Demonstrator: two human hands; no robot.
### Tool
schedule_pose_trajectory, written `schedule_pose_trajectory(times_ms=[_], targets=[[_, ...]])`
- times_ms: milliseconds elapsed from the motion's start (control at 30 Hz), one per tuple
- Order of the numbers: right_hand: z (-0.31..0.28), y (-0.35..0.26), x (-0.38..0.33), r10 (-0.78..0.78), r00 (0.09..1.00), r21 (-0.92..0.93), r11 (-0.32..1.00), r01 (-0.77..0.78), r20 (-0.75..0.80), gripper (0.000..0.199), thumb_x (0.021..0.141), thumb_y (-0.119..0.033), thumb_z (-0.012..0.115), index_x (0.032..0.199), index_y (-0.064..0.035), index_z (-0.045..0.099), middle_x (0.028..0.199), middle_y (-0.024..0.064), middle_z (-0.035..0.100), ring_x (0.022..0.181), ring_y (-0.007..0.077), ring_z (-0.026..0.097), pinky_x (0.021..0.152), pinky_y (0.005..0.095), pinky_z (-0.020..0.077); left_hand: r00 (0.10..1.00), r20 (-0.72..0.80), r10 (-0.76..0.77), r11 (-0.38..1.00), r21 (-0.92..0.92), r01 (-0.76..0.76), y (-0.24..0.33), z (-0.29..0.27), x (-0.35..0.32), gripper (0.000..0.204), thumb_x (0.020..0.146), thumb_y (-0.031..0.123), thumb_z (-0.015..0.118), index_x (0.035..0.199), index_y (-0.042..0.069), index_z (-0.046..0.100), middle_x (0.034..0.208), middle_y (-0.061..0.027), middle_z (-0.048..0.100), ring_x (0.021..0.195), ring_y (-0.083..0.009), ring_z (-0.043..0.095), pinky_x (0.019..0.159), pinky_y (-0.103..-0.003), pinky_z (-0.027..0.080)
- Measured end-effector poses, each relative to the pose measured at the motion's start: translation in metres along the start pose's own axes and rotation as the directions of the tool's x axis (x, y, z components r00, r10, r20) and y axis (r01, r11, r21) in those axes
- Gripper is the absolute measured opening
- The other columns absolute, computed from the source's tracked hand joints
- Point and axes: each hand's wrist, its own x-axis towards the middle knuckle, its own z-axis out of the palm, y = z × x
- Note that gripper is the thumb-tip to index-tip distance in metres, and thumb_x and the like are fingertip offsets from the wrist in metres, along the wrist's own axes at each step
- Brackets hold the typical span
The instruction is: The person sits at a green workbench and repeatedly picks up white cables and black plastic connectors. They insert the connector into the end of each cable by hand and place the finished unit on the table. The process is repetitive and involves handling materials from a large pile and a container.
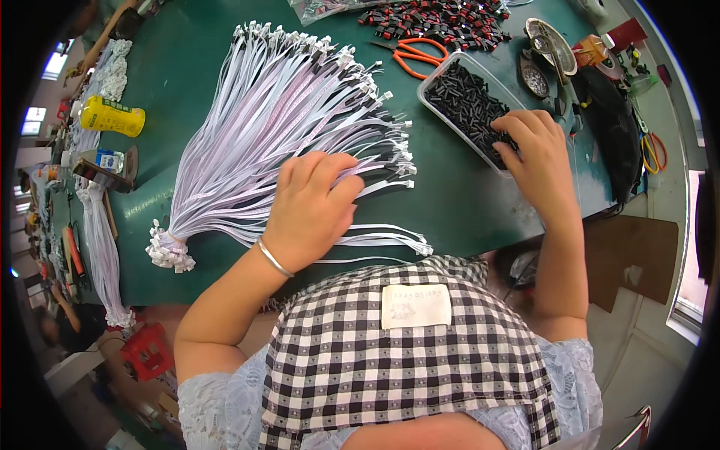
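A large fan of white and pale-pink flat cables [247, 127] with small white connectors lies on the green table [442, 217]. It is gathered at the lower left and spread toward the right. My left hand [311, 206] rests over its near right part, fingers curled and thumb close to them. Whatever they grip is hidden. At the right, a clear plastic box [430, 103] holds many short black tubes [465, 94]. My right hand [536, 157] reaches over its near right side, thumb and fingertips apart among the tubes.
Orange-handled scissors [420, 56] lie beside the box, near a pile of red and black parts [442, 19]. Metal dishes [551, 45] and a black cloth-like item [611, 135] are farther right. A yellow bottle [112, 116] and more bundled cables [97, 240] lie left.
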Motion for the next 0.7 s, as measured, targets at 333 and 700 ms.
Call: schedule_pose_trajectory(times_ms=[333, 700], targets=[[0.034, 0.031, 0.018, -0.061, 0.993, -0.070, 0.995, 0.068, 0.103, 0.016, 0.074, -0.009, 0.066, 0.090, -0.0076, 0.065, 0.091, 0.0064, 0.059, 0.090, 0.0265, 0.057, 0.079, 0.0375, 0.0446, 0.983, -0.120, 0.137, 0.971, 0.213, -0.110, -0.055, 0.016, 0.006, 0.023, 0.064, 0.006, 0.067, 0.082, 0.013, 0.056, 0.115, 0.0003, 0.055, 0.111, -0.0230, 0.048, 0.091, -0.042, 0.031], [0.030, 0.032, 0.021, 0.011, 1.000, 0.001, 1.000, -0.011, 0.007, 0.010, 0.080, -0.006, 0.060, 0.089, -0.0033, 0.063, 0.082, 0.0114, 0.060, 0.081, 0.0301, 0.059, 0.073, 0.0389, 0.0474, 0.989, -0.126, 0.073, 0.968, 0.247, -0.040, -0.075, 0.013, 0.023, 0.020, 0.067, 0.006, 0.068, 0.081, 0.014, 0.056, 0.116, 0.0000, 0.055, 0.113, -0.0245, 0.046, 0.093, -0.042, 0.030]])
